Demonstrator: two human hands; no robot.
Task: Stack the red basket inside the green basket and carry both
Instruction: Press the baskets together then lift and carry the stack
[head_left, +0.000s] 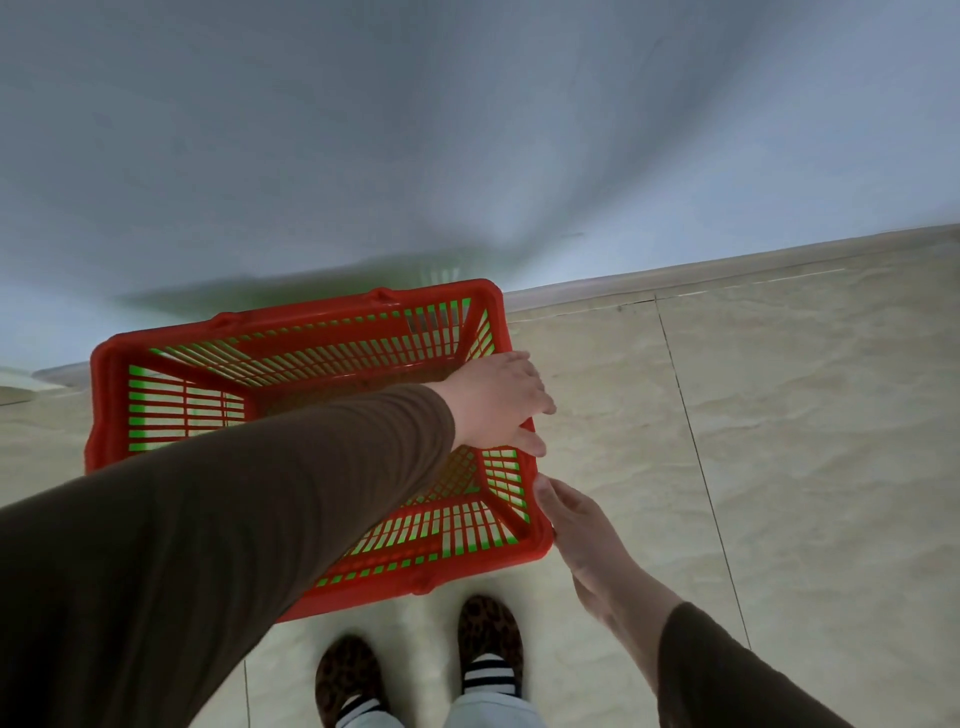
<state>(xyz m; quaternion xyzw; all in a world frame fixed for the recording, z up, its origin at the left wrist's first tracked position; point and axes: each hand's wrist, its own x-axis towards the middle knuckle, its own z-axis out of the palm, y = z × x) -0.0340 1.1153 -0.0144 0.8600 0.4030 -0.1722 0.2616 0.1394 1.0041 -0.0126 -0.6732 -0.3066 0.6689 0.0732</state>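
The red basket (106, 405) sits nested in the green basket (148, 399) on the floor by the wall; the green one shows only through the red slots. My left arm, in a brown sleeve, crosses over the baskets. My left hand (493, 405) is curled over the right rim of the red basket. Just below it, my right hand (582, 535) has its fingers spread, with the fingertips touching the outside of the same rim near the front right corner. The arm hides much of the basket's floor and front left side.
A pale wall (467, 130) rises right behind the baskets, with a baseboard (727, 267) along its foot. Beige floor tiles (779, 415) stretch to the right. My two feet in leopard-print slippers (488, 634) stand just in front of the baskets.
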